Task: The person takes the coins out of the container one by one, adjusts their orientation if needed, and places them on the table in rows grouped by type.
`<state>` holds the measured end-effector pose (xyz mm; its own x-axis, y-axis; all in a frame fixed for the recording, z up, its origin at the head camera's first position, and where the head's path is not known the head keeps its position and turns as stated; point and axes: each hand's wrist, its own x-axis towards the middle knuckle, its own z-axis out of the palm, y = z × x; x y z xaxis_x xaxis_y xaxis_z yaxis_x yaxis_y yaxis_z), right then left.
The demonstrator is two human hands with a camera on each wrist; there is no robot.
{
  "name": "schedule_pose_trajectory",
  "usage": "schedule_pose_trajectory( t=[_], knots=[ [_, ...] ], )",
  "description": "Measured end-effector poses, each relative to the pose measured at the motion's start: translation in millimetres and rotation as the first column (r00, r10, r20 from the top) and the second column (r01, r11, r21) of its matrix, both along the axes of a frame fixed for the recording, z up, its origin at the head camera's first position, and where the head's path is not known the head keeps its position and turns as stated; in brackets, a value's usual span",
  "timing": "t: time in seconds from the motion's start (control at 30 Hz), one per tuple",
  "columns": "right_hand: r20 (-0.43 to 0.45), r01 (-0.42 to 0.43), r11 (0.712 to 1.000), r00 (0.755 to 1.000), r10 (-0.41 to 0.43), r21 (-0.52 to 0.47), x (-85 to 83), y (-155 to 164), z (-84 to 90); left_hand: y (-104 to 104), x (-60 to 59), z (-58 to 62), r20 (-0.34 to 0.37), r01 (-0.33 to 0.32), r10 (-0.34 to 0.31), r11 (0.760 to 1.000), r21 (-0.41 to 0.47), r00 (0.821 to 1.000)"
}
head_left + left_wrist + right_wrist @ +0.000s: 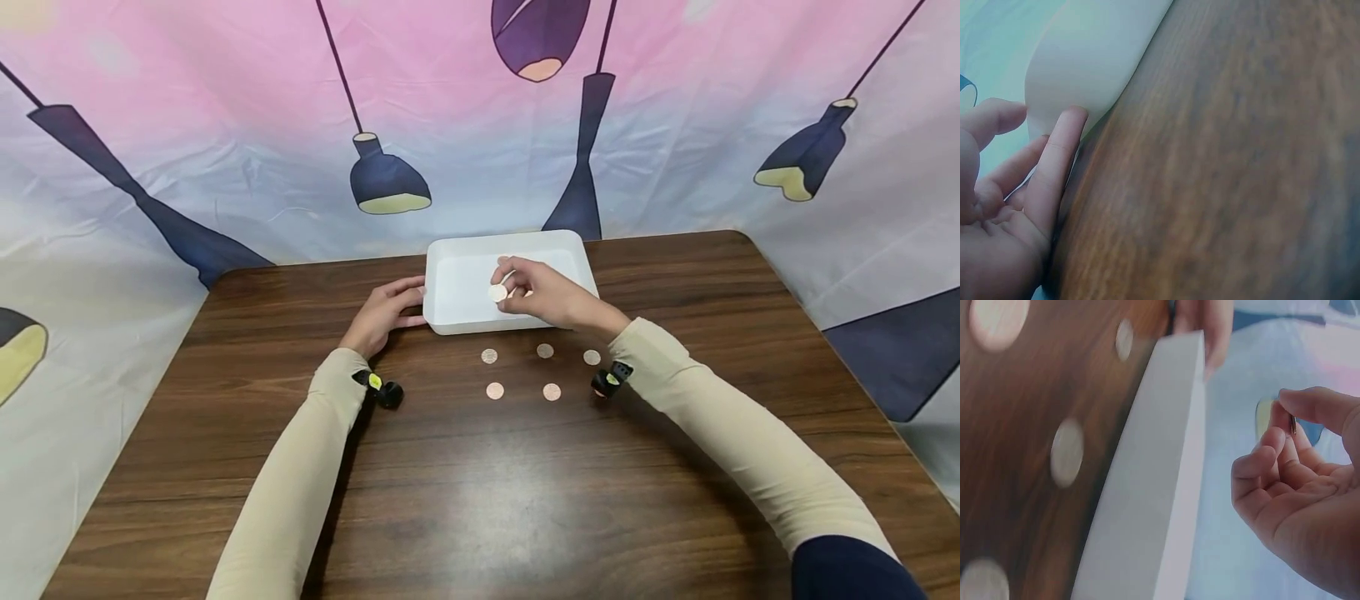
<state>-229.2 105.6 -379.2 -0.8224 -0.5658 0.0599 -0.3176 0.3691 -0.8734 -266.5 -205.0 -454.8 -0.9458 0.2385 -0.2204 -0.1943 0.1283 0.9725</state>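
Observation:
Above the white tray (465, 317), my right hand (546, 293) pinches a coin (498, 292) between thumb and fingers. The right wrist view shows this coin (1294, 425) edge-on, thin and golden, at the fingertips. My left hand (381, 315) touches the tray's left end with its fingers stretched out. In the left wrist view, a fingertip of the left hand (1016, 194) rests against the tray's outer wall (1094, 56). The right hand covers part of the tray's inside.
Several coins lie in two rows before the tray: a silvery coin (489, 356) at the row nearer the tray, a copper-toned coin (495, 391) in the nearer row to me. A wrist camera (603, 382) partly hides one. Patterned cloth (480, 167) hangs behind the brown table (480, 500).

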Motion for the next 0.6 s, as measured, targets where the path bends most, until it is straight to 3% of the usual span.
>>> schedule_pose_trajectory(
  t=[0.13,0.33,0.6],
  knots=[
    [-0.017,-0.017,1.000,1.000,0.017,-0.007,10.8,-15.2,-0.9,1.9,-1.1,-0.8,-0.012,-0.004,0.004,1.000,0.006,1.000],
    [-0.017,-0.050,0.998,0.999,0.051,0.041,21.7,-36.2,-15.9,0.9,0.0,-3.9,0.009,-0.014,0.014,1.000,-0.004,1.000],
    [0.086,-0.052,0.991,0.995,0.041,0.121,31.2,-55.2,-26.2,-0.2,3.4,0.0,-0.014,-0.020,0.020,1.000,-0.006,1.000]
  ],
)
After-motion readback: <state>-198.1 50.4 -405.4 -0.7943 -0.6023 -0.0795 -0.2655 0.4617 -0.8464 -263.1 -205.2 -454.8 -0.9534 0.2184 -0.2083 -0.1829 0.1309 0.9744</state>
